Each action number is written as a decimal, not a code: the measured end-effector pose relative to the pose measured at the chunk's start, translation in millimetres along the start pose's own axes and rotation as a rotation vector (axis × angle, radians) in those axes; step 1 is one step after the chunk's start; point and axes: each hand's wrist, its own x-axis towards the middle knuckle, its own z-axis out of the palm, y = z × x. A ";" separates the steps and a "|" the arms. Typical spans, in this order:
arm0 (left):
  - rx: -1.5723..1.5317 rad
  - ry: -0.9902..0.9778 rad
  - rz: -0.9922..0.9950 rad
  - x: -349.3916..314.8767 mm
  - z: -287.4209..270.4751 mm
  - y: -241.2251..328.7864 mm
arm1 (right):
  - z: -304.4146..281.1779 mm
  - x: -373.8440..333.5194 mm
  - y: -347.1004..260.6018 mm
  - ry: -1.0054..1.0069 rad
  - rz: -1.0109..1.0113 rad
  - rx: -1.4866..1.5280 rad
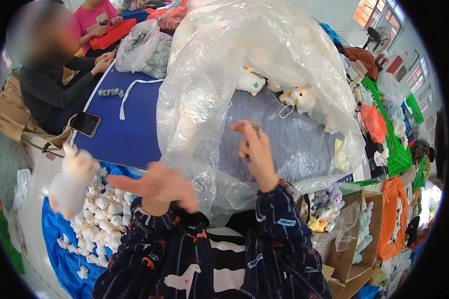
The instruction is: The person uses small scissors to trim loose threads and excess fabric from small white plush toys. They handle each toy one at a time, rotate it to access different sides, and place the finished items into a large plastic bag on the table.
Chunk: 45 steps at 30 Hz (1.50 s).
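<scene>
A white plush toy (74,183) with small upright ears hangs in the air at the left, blurred, just off the fingertips of my left hand (159,187). That hand is smeared by motion too, its fingers stretched out toward the toy and a small gap between them. Over the bag-covered part of the table, my right hand (257,152) has its fingers curled in. A small dark thing shows at its fingers, too little of it to name. Below the toy, a heap of similar small white plush toys (107,212) lies on a blue sheet (55,234).
A huge clear plastic bag (199,114) covers much of the blue table (129,139), with several plush toys (300,98) at its mouth. A phone (86,123) lies near the left edge, beside a seated person (50,89). Cardboard boxes (369,224) stand at the right.
</scene>
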 end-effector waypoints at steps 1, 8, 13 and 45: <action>0.126 0.085 -0.177 7.2 -10.4 -5.6 | -2.0 11.7 12.1 -0.045 0.110 0.091; 1.517 1.027 -0.533 19.2 -56.1 -23.0 | 11.5 32.1 38.0 -0.081 0.248 0.184; 1.768 1.447 -0.823 34.3 -15.6 22.2 | 24.9 55.3 24.3 0.049 -0.047 -0.321; 2.380 0.655 -0.259 42.1 -54.2 15.1 | -53.1 -37.6 -18.6 0.169 0.022 0.639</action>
